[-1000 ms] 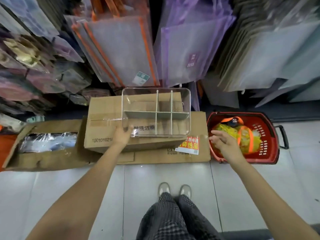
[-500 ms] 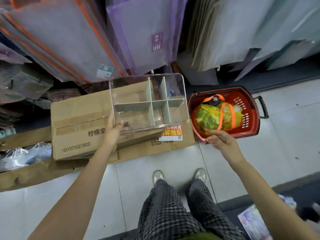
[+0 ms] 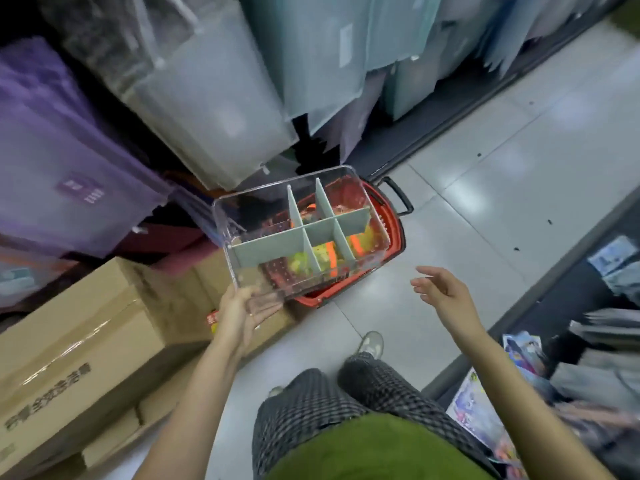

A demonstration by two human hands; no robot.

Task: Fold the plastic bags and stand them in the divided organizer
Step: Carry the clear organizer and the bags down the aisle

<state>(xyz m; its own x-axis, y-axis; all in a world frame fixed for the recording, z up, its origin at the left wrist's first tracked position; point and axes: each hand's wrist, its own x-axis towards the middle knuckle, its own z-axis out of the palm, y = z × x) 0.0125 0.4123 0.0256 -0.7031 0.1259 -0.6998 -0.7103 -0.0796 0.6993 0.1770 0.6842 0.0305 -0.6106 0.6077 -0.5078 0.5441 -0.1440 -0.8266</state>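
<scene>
A clear plastic organizer (image 3: 242, 216) with grey-green dividers hangs in the air above the red basket. My left hand (image 3: 239, 315) grips its near left corner and holds it up. Its compartments hold nothing. Through its clear bottom I see yellow-green and orange plastic bags (image 3: 311, 259) lying in the red shopping basket (image 3: 394, 233) on the floor. My right hand (image 3: 441, 292) hovers to the right of the organizer, fingers spread and empty, touching nothing.
Cardboard boxes (image 3: 86, 341) are stacked on the floor at the left. Translucent zip bags (image 3: 214, 98) hang on racks behind. A low dark shelf with packaged goods (image 3: 588, 341) runs along the right. Grey tiled floor (image 3: 485, 202) lies between; my legs and shoes stand below.
My left hand lifted the organizer off the cardboard box and carried it right, over the red basket. My right hand left the basket rim and rose, open. The view swung right.
</scene>
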